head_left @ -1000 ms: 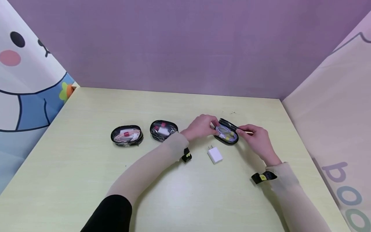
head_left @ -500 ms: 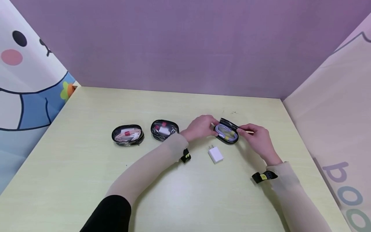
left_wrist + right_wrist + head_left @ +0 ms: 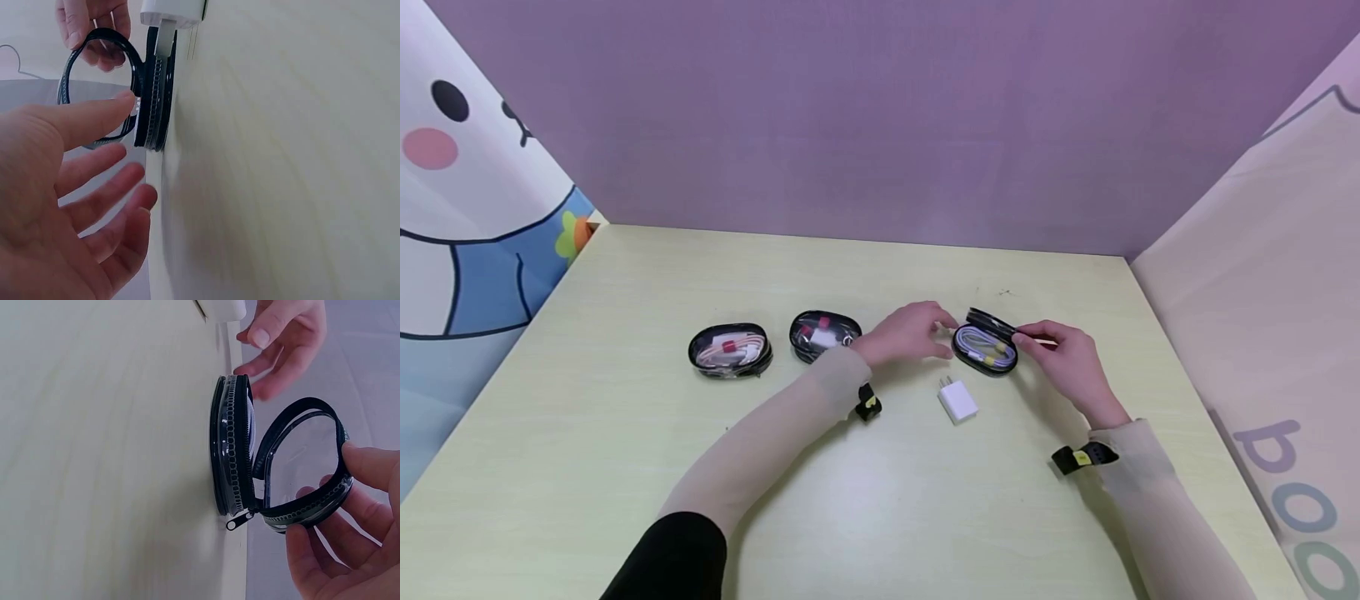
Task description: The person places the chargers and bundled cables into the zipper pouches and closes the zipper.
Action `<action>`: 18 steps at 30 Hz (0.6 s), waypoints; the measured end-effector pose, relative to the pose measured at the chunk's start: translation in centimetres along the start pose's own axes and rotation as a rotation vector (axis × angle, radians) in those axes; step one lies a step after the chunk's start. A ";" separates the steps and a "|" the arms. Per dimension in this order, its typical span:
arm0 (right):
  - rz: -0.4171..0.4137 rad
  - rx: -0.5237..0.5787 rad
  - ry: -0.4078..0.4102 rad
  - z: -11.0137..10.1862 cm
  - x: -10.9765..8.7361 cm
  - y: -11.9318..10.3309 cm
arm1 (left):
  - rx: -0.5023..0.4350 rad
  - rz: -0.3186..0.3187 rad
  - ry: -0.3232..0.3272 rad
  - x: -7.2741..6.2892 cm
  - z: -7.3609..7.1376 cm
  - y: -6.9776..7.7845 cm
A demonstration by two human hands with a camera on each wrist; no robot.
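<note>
An oval black-rimmed clear zip case [image 3: 232, 444] lies unzipped on the table, its lid [image 3: 306, 506] raised on the right. Coiled inside is a pale lilac cable [image 3: 979, 342] with yellow bits. My right hand [image 3: 1063, 358] pinches the lid's rim between thumb and fingers. Just left of the case is my left hand [image 3: 908, 335], its fingers spread and loosely bent around nothing; in the left wrist view its thumb overlaps the case. A white charger plug [image 3: 957, 402] lies in front of the case, prongs pointing away. The zip pull [image 3: 239, 521] hangs at the case's corner.
Two more zip cases lie to the left: one [image 3: 730, 351] with a pinkish-white cable, another [image 3: 824, 333] with white and red contents, partly behind my left forearm. A purple wall [image 3: 865, 125] rises behind the table [image 3: 880, 517], with printed panels at both sides.
My left hand has let go of the case's left edge and drawn back a little to the left, its fingers opening. My right hand still holds the lid in the same place.
</note>
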State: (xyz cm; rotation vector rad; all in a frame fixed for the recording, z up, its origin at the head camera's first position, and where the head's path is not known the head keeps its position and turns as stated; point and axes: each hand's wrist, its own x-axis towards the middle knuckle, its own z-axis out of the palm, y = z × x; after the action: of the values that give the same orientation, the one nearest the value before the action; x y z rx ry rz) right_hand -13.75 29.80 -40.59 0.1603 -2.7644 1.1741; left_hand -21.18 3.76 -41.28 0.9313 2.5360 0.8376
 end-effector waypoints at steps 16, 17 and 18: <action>-0.028 0.048 0.040 0.3 0.0 0.1 | -0.161 0.257 -0.346 -1.8 0.7 0.4; -0.027 0.051 0.039 0.3 0.0 0.0 | -0.143 0.263 -0.346 -1.8 0.7 0.5; -0.025 0.054 0.038 0.3 0.0 0.0 | -0.127 0.265 -0.345 -1.8 0.7 0.5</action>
State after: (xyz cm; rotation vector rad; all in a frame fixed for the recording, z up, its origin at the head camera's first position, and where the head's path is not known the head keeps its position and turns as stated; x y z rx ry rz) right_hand -13.80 29.60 -40.80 0.1764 -2.6918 1.2333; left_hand -19.22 3.16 -41.35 1.2663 2.0722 0.8179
